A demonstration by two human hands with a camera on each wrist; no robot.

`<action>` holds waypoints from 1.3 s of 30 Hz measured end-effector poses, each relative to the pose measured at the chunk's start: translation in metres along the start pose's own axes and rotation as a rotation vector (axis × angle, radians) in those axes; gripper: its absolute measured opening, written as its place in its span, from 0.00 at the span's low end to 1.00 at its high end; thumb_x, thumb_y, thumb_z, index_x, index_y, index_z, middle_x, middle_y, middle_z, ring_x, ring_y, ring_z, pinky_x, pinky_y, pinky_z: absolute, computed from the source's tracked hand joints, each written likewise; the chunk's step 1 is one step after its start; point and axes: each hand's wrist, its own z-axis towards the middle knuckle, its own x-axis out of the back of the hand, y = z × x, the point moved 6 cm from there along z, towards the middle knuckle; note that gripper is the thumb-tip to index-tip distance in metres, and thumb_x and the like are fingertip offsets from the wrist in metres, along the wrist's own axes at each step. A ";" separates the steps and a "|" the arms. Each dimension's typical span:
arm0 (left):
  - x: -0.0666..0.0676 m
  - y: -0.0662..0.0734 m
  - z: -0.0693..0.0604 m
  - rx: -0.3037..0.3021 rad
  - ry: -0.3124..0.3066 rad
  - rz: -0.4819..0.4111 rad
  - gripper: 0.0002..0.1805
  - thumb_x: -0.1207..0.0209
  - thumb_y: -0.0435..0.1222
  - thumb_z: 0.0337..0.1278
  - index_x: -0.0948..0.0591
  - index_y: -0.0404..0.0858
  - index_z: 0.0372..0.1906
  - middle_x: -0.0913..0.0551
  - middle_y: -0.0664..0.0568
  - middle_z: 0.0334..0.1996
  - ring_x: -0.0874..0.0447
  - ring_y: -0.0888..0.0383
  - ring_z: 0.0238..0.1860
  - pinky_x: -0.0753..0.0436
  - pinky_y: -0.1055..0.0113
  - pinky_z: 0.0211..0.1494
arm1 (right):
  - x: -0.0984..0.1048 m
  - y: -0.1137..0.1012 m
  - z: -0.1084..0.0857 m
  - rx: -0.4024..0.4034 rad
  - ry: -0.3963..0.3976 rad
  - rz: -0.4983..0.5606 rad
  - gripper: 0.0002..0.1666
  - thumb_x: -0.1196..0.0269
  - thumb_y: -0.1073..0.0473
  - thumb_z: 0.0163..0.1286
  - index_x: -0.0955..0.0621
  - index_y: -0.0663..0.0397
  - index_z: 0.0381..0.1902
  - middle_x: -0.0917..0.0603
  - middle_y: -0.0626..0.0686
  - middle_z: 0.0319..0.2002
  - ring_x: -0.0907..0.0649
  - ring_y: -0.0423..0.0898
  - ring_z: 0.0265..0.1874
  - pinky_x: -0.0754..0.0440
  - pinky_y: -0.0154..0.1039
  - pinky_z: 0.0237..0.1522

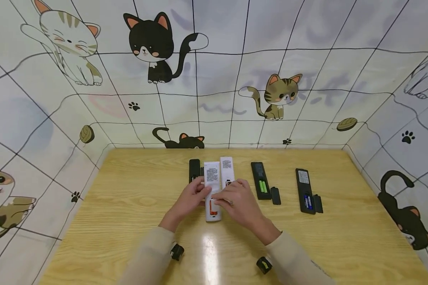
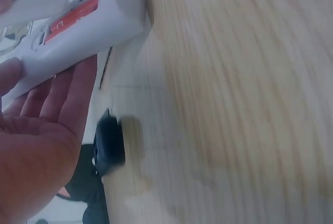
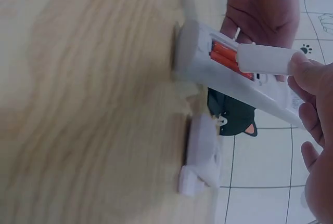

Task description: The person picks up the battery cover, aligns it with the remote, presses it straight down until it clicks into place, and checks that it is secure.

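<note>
My left hand (image 1: 187,200) grips a white remote control (image 1: 212,174), its back turned up and its near end towards me. Orange-red batteries (image 3: 223,56) lie in its uncovered battery compartment. Between thumb and fingers, my right hand (image 1: 240,202) pinches a white battery cover (image 3: 268,59). The cover is over part of the compartment and tilted to the remote's back; the left wrist view also shows the cover (image 2: 36,7) above the remote. From below, the left fingers (image 2: 62,94) support the remote.
Behind the held remote lie another white remote (image 1: 227,166) and a black remote (image 1: 194,168), both partly hidden. To the right are a black remote with green batteries (image 1: 263,187), its cover (image 1: 276,196) beside it, and one with blue batteries (image 1: 308,202), its cover (image 1: 318,204) alongside.
</note>
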 end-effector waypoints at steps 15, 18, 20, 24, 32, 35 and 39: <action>-0.017 0.006 0.000 0.008 0.026 0.032 0.23 0.52 0.40 0.74 0.35 0.45 0.70 0.19 0.38 0.57 0.16 0.46 0.52 0.16 0.53 0.50 | 0.014 0.014 -0.025 -0.012 0.044 0.045 0.09 0.28 0.50 0.57 0.11 0.39 0.37 0.11 0.39 0.32 0.18 0.38 0.35 0.30 0.43 0.52; -0.018 0.012 -0.003 0.002 0.022 0.041 0.23 0.52 0.38 0.75 0.35 0.43 0.71 0.19 0.37 0.56 0.16 0.46 0.51 0.16 0.52 0.50 | 0.015 0.014 -0.026 -0.010 0.044 0.046 0.10 0.28 0.51 0.56 0.10 0.39 0.37 0.11 0.39 0.32 0.18 0.38 0.34 0.30 0.44 0.51; -0.019 0.020 -0.006 0.009 0.025 0.047 0.23 0.52 0.37 0.74 0.35 0.43 0.71 0.18 0.37 0.55 0.16 0.46 0.51 0.16 0.51 0.49 | 0.013 0.013 -0.025 -0.015 0.028 0.047 0.10 0.28 0.51 0.56 0.11 0.39 0.37 0.11 0.39 0.32 0.18 0.38 0.35 0.29 0.44 0.52; -0.021 0.030 -0.012 0.012 0.031 0.037 0.24 0.52 0.37 0.74 0.34 0.43 0.71 0.18 0.36 0.54 0.15 0.47 0.49 0.16 0.51 0.49 | 0.005 0.012 -0.026 -0.027 -0.019 0.042 0.09 0.29 0.50 0.58 0.11 0.38 0.38 0.11 0.38 0.33 0.18 0.38 0.36 0.30 0.44 0.53; -0.020 0.017 -0.005 0.033 0.066 0.045 0.24 0.51 0.38 0.74 0.34 0.45 0.71 0.18 0.38 0.54 0.15 0.48 0.48 0.15 0.53 0.47 | -0.003 0.009 -0.026 -0.011 -0.017 0.001 0.09 0.28 0.49 0.57 0.11 0.37 0.38 0.12 0.37 0.32 0.18 0.37 0.36 0.30 0.43 0.53; -0.019 0.006 0.000 0.028 0.077 0.048 0.24 0.51 0.39 0.74 0.34 0.47 0.71 0.18 0.38 0.54 0.15 0.48 0.48 0.15 0.54 0.46 | -0.005 0.008 -0.026 0.000 -0.019 -0.010 0.10 0.28 0.49 0.57 0.11 0.36 0.38 0.12 0.37 0.32 0.18 0.37 0.36 0.30 0.42 0.53; -0.018 -0.001 0.002 0.017 0.079 0.050 0.24 0.50 0.41 0.73 0.34 0.50 0.70 0.17 0.40 0.54 0.15 0.49 0.48 0.14 0.55 0.45 | -0.008 0.007 -0.026 0.001 -0.021 -0.016 0.10 0.28 0.49 0.57 0.11 0.36 0.38 0.12 0.37 0.32 0.17 0.38 0.37 0.30 0.42 0.53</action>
